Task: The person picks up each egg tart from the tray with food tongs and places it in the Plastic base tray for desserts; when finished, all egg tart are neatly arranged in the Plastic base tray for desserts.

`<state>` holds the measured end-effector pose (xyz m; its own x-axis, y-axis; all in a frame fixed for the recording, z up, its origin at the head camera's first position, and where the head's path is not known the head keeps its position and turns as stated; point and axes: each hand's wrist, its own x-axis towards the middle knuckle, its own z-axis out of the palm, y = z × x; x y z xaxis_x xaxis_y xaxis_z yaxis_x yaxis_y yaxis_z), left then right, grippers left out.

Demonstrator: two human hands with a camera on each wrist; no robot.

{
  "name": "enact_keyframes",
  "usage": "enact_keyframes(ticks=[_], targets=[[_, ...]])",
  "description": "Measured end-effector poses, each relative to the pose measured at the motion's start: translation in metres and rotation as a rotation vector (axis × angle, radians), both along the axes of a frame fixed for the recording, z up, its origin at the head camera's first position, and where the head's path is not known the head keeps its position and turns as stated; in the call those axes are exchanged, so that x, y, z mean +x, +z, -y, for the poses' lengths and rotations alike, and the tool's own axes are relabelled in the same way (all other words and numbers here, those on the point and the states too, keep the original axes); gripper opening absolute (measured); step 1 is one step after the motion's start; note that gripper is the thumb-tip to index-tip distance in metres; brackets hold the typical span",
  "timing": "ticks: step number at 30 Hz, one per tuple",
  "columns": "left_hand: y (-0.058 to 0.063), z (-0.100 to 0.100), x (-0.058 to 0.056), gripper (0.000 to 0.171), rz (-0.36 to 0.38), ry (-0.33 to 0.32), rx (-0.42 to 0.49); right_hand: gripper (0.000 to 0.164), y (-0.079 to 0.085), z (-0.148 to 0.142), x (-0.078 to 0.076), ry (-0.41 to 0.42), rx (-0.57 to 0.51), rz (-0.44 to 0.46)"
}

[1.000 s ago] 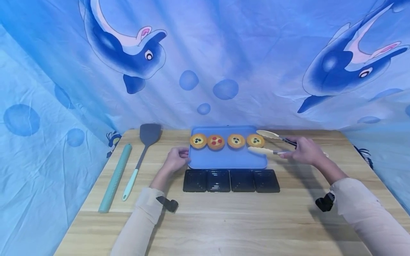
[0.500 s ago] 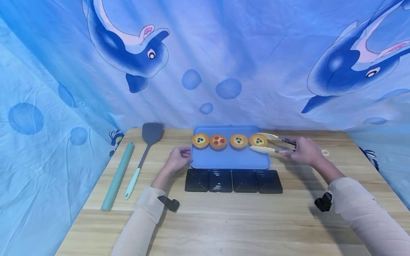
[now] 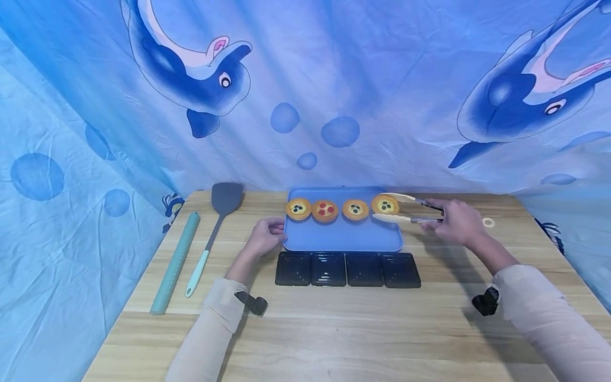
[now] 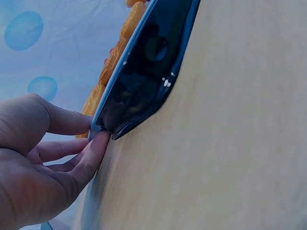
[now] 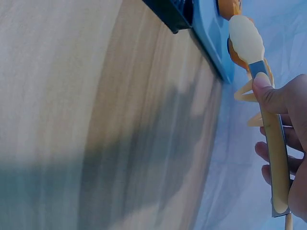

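My left hand (image 3: 264, 236) pinches the left edge of a blue tray (image 3: 334, 238), thumb on the rim and fingertips at its near corner in the left wrist view. Along the tray's back half runs a row of small round tarts: a blueberry-topped one (image 3: 298, 209), a red-topped one (image 3: 324, 211) and another dark-dotted one (image 3: 355, 209). My right hand (image 3: 456, 222) grips a pair of tongs (image 5: 246, 40) with cream scalloped tips. Those tips stand on either side of the rightmost tart (image 3: 385, 205), which sits a little higher than the others and tilts forward.
A black four-section container (image 3: 328, 269) lies directly in front of the tray. To the left are a grey spatula (image 3: 226, 199) with a mint handle and a green rolling pin (image 3: 175, 263). A dolphin-print curtain (image 3: 310, 79) hangs behind the wooden table (image 3: 324, 339).
The tongs have come up slightly, and the rightmost tart has risen and tilted with them. My left hand keeps its hold at the tray's edge.
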<state>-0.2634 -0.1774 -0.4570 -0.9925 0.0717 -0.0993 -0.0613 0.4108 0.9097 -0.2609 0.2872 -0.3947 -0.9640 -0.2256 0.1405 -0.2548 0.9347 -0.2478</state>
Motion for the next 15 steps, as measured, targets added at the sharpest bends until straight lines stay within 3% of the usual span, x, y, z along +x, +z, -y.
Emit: enact_keyframes(ticks=[7,15], targets=[[-0.001,0.000,0.000,0.048,-0.009,0.000,-0.018,0.068,0.014,0.003,0.007,0.004,0.038,-0.046],[-0.002,0.001,0.000,0.048,-0.009,-0.004,-0.024,0.066,0.028,0.001,0.031,0.060,0.040,-0.122]])
